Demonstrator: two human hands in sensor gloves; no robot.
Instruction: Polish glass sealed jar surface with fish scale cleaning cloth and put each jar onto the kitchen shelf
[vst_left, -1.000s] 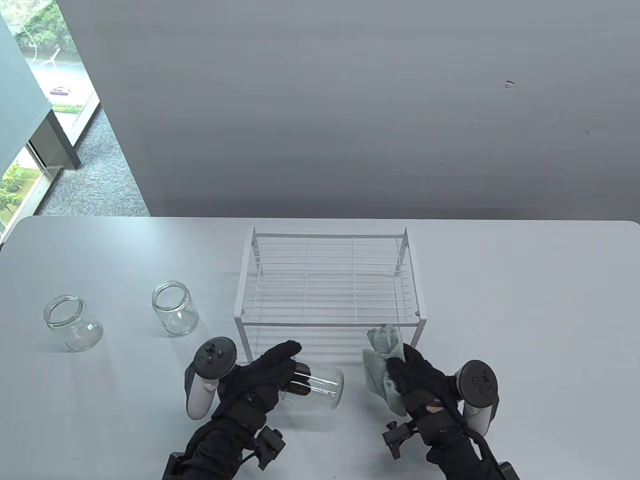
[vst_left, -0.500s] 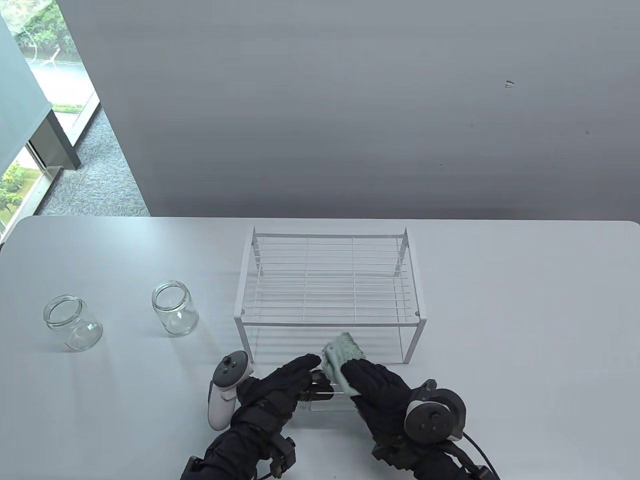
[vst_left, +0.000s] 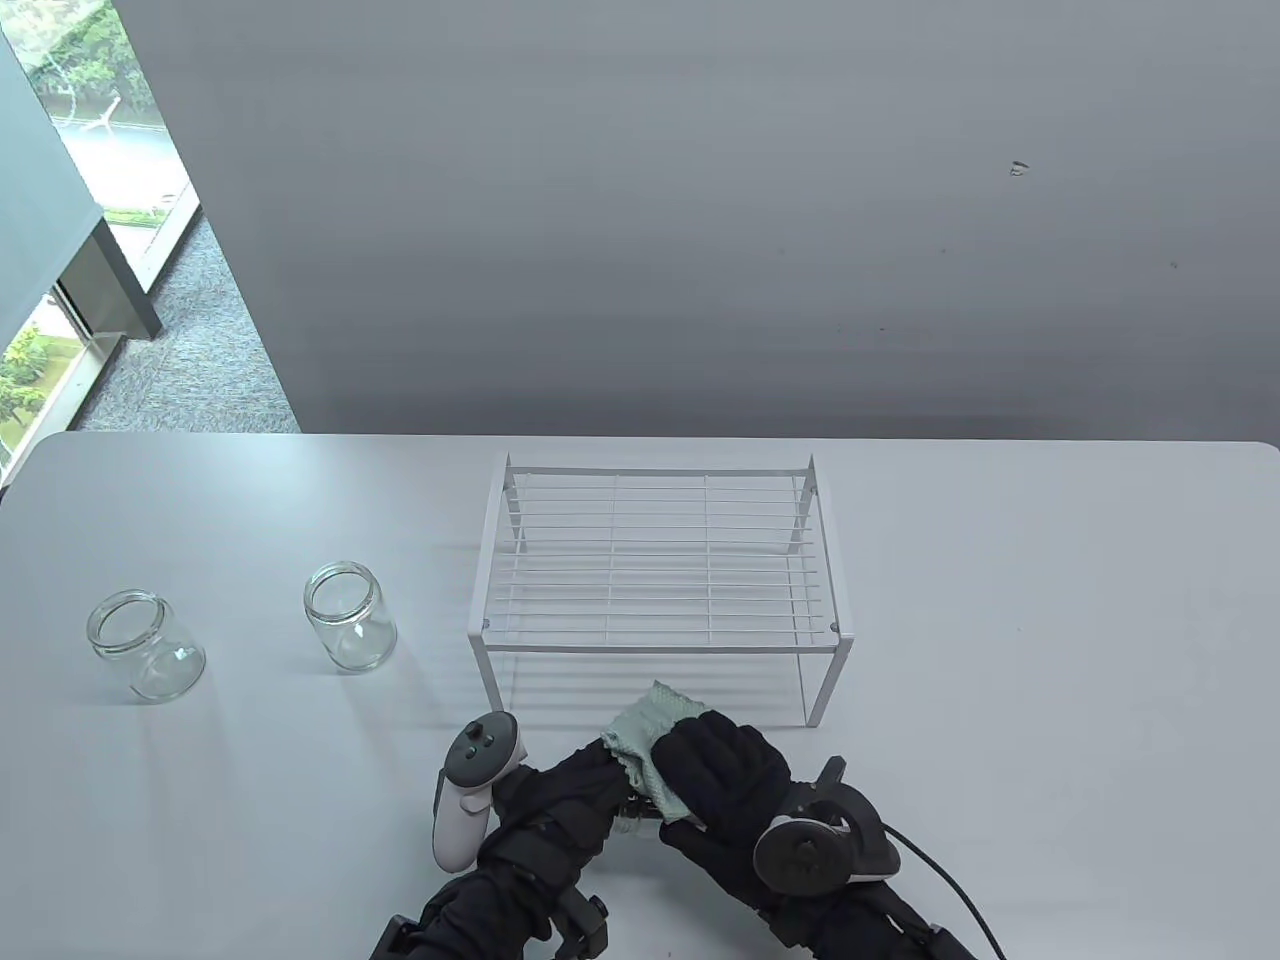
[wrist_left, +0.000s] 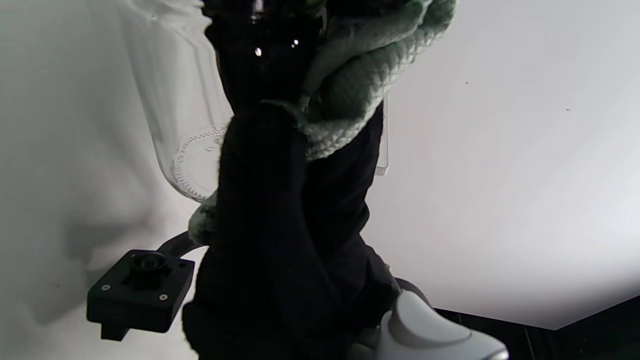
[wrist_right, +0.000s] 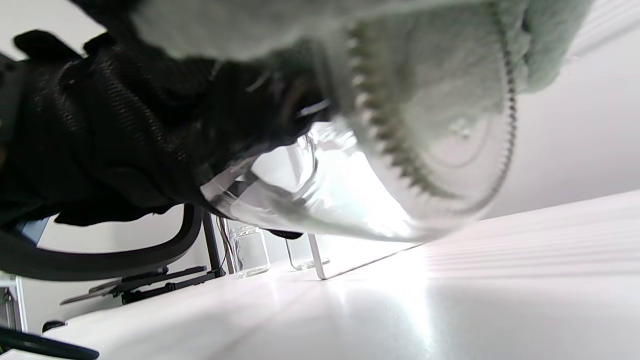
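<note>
A clear glass jar (wrist_left: 170, 115) lies on its side just above the table in front of the shelf. My left hand (vst_left: 590, 775) grips it at the mouth end. My right hand (vst_left: 715, 775) holds the pale green fish scale cloth (vst_left: 640, 735) and presses it over the jar's body. In the table view the cloth and both hands hide nearly all of the jar. In the right wrist view the jar's base (wrist_right: 325, 205) shows under the cloth (wrist_right: 440, 100). The white wire kitchen shelf (vst_left: 655, 560) stands empty just behind the hands.
Two more open glass jars stand upright on the left of the table, one (vst_left: 145, 645) far left and one (vst_left: 350, 615) nearer the shelf. The table's front edge lies right below my wrists. A cable (vst_left: 950, 880) trails from the right wrist.
My right hand has carried the cloth leftward from beside the jar onto it and now covers it. The left hand and jar have shifted slightly right and toward the front edge.
</note>
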